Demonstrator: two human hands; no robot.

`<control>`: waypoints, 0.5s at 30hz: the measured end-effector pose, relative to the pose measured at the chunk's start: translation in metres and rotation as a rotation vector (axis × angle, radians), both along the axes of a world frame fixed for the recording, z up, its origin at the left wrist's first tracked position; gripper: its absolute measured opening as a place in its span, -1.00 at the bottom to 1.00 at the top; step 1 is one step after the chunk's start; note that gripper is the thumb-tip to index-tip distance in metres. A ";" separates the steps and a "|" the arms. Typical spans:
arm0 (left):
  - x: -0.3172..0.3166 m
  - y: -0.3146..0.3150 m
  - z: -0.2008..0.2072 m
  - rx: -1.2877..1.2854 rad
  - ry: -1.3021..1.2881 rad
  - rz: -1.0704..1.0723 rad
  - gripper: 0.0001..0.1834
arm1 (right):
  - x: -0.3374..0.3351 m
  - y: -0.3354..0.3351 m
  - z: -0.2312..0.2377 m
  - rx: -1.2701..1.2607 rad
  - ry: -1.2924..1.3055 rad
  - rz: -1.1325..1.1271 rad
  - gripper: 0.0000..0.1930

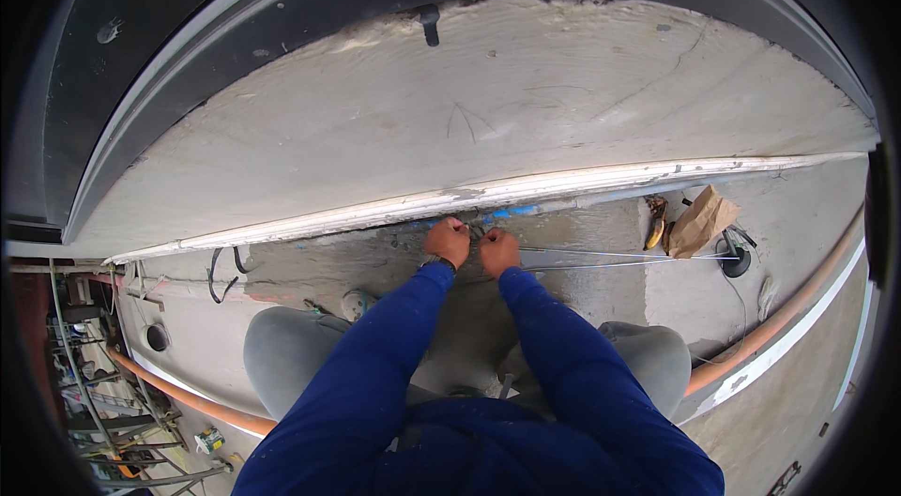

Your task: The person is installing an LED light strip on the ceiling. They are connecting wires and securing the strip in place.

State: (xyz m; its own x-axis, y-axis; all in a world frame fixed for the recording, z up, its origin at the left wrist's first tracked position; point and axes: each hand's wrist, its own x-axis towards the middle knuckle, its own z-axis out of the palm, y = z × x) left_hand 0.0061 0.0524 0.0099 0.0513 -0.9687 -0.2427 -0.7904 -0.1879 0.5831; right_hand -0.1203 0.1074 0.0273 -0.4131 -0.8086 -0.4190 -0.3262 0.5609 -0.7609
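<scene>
My left hand [448,244] and my right hand [498,251] are close together at the base of the grey wall, just below its white ledge. Both have their fingers curled in and closed. Something thin and dark shows in the small gap between them, but I cannot make out what it is. A watch [437,260] is on my left wrist. Two thin metal rods [601,263] run off to the right from beside my right hand. Blue marks [511,212] show on the surface right beyond my hands.
To the right are a brown paper bag [704,222], a yellow-handled tool [655,235] and a round black object [735,261]. A black cable loop [221,278] lies to the left. An orange pipe [188,395] runs along the near edge. Scaffold poles [80,355] stand at lower left.
</scene>
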 end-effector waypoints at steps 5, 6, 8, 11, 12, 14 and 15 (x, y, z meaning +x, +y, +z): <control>-0.015 -0.002 0.025 0.129 -0.016 0.039 -0.74 | -0.004 -0.002 -0.003 -0.091 -0.045 0.020 -0.75; -0.021 -0.002 0.031 0.145 -0.025 0.061 -0.74 | -0.005 -0.001 -0.001 -0.091 -0.052 0.027 -0.75; -0.025 -0.001 0.026 0.135 -0.041 0.102 -0.73 | -0.004 -0.001 0.001 -0.087 -0.074 0.027 -0.75; -0.026 -0.004 0.018 0.110 -0.027 0.129 -0.72 | -0.004 -0.001 0.001 -0.085 -0.104 0.003 -0.74; -0.028 -0.004 0.016 0.103 -0.015 0.127 -0.71 | -0.007 -0.002 -0.003 -0.092 -0.104 -0.007 -0.75; -0.031 -0.006 0.013 0.098 -0.017 0.118 -0.73 | -0.010 -0.001 -0.008 -0.086 -0.086 -0.017 -0.75; -0.031 -0.007 0.013 0.095 -0.020 0.117 -0.73 | -0.010 -0.001 -0.009 -0.073 -0.068 -0.018 -0.75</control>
State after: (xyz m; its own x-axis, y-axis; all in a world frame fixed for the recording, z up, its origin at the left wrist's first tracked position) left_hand -0.0253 0.0453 0.0227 0.1677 -0.9286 -0.3312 -0.7710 -0.3329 0.5430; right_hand -0.1298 0.1065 0.0184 -0.3999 -0.8308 -0.3871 -0.2630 0.5086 -0.8198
